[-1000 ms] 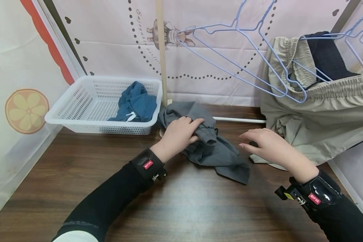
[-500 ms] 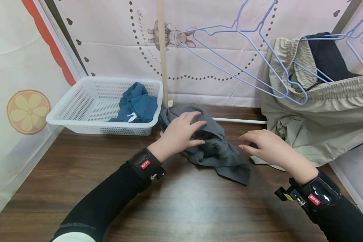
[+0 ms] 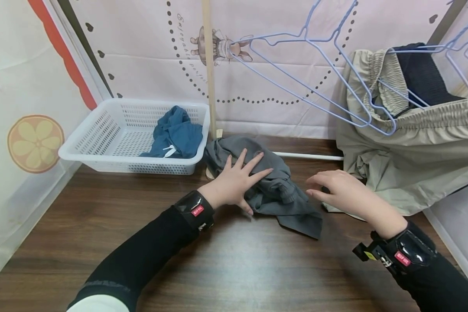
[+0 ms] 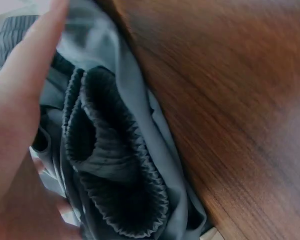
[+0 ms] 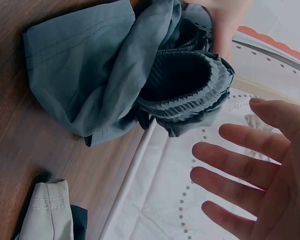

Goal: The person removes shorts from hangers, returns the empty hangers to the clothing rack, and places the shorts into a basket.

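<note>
Wooden table: a dark brown wood-grained tabletop (image 3: 234, 268) stretches from the near edge to the far wall, with a pale sheen at near centre
Sleeves: a black left sleeve (image 3: 148, 247) enters from the near left and a black right sleeve (image 3: 446, 277) from the near right, each ending at a glossy black wrist strap (image 3: 415, 249) with a red label
Left hand: the person's left hand (image 3: 234, 184) is spread wide, fingers fanned over the left part of the crumpled garment; how firmly it presses, one cannot tell
Right hand: the person's right hand (image 3: 337, 188) is apart from that garment, to its right, holding nothing, its fingers loosely bent and parted in the right wrist view
Crumpled garment: the dark grey cloth garment (image 3: 282, 186) lies in a heap at the middle, one flat end pointing near and right; a gathered elastic opening shows in both wrist views
Beige garment: beige cloth with a gathered waistband (image 3: 425, 169) hangs at the right on a hanger, dark cloth (image 3: 421, 73) inside the waist
White basket: a perforated plastic basket (image 3: 136, 159) stands far left, blue crumpled cloth (image 3: 177, 132) with a white tie in its right part
White rod: a thin white bar (image 3: 310, 156) runs behind the heap
Wooden pole: a pale upright pole (image 3: 208, 65) rises just beside the basket
Hangers: light blue wire hangers (image 3: 306, 38) hang at far right of centre
Backdrop: pale pink cloth (image 3: 140, 43) with dotted curves and a rabbit print
</note>
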Demonstrator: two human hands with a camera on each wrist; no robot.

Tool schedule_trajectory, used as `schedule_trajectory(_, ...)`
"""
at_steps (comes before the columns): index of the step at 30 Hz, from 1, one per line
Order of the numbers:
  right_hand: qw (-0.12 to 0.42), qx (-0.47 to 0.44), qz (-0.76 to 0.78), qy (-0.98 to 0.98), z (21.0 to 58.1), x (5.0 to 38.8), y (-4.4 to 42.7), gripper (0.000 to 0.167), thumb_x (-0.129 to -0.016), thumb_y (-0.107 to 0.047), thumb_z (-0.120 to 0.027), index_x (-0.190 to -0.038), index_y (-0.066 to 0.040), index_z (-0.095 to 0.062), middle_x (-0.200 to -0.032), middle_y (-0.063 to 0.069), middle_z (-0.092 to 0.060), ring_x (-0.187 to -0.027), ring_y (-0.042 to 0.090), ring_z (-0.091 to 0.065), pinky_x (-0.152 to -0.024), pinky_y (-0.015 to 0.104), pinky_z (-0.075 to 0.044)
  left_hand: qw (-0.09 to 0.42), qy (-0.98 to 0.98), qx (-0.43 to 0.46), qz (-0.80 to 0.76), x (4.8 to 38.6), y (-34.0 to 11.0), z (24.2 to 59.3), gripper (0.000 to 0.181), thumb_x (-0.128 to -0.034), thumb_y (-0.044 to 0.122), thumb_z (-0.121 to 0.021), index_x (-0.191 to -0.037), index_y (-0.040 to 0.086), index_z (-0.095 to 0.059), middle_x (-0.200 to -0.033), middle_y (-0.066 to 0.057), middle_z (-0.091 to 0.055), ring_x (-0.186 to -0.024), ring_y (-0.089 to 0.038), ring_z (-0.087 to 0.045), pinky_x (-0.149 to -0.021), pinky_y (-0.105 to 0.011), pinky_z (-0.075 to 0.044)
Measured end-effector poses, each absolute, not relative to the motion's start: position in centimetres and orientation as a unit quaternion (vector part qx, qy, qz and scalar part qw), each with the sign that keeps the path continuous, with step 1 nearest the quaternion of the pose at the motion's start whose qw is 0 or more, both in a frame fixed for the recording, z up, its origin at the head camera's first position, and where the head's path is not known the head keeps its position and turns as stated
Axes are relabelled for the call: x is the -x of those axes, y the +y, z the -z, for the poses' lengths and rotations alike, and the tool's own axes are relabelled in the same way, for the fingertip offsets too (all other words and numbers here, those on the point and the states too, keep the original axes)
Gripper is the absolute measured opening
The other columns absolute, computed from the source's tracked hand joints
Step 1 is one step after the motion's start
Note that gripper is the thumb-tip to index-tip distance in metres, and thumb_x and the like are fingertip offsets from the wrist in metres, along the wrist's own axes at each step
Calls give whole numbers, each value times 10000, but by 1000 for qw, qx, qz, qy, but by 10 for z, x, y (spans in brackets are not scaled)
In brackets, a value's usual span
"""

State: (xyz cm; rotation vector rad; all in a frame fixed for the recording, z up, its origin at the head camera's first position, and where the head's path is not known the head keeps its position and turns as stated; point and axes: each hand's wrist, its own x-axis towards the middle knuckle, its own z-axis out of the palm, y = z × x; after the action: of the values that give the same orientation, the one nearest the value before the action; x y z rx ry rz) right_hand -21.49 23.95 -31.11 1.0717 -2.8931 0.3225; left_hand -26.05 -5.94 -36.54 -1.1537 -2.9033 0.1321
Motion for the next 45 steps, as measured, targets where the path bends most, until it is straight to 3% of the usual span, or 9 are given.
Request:
schedule_trajectory(6,16,-341,-101,-934,314,216,239,276,-954,-249,-640,-1155,-67,-692,-1076,61,-686,-987,265,-641,-889,514,-456,-31,-933,352,-66,266,-53,369,1325,-569,692,-803,-1559,380,19,-1607,-120,147,-1403,-544,-16,-999,-728,-240)
schedule_trajectory(13,15,-344,-101,-933,314,217,239,290,-953,-249,-640,-1163,-54,-686,-1087,80,-685,-996,282,-640,-886,512,-462,-67,-941,325,-59,274,-51,370,1224,-667,564,-836,-1556,404,-10,-1609,-157,65,-1393,-542,-123,-989,-672,-329)
schedule_trajectory(20,10,-339,-99,-936,315,217,240,292,-956,-252,-635,-1167,-56,-684,-1090,87,-683,-1008,287,-636,-904,523,-448,-94,-947,303,-58,280,-50,368,1133,-756,514,-799,-1560,392,-9,-1564,-211,-183,-1283,-503,-391,-949,-602,-418)
schedule_trajectory(26,7,-334,-101,-937,315,216,241,296,-957,-249,-633,-1171,-50,-683,-1096,94,-682,-1018,297,-635,-901,523,-453,-80,-944,317,-51,284,-51,364,998,-826,327,-778,-1573,311,-118,-1475,-234,-363,-971,-324,-626,-847,-433,-515)
schedule_trajectory(29,7,-335,-103,-937,316,216,241,291,-955,-244,-638,-1167,-50,-682,-1087,87,-684,-1009,292,-639,-884,512,-466,-75,-941,327,-47,285,-50,362,888,-865,251,-744,-1566,228,-198,-1377,-223,-492,-944,-292,-637,-836,-405,-517)
schedule_trajectory(33,6,-335,-103,-936,316,217,242,296,-955,-246,-636,-1167,-43,-677,-1055,77,-688,-980,273,-646,-866,501,-475,-57,-940,334,-51,286,-50,359,689,-924,169,-650,-1526,156,-314,-1110,-124,-673,-952,-277,-644,-830,-402,-517)
schedule_trajectory(37,5,-336,-105,-936,317,216,242,299,-955,-246,-636,-1163,-35,-675,-1038,72,-692,-959,262,-650,-854,491,-481,-31,-941,336,-42,286,-53,357,550,-958,108,-587,-1478,150,-411,-1001,-86,-707,-900,-264,-661,-814,-404,-522)
schedule_trajectory(45,11,-334,-104,-937,315,215,244,295,-959,-249,-631,-1163,-42,-679,-1083,84,-689,-985,271,-645,-878,500,-468,28,-945,327,1,285,-62,357,412,-958,81,-583,-1360,162,-547,-1049,-95,-698,-898,-265,-661,-750,-424,-533)
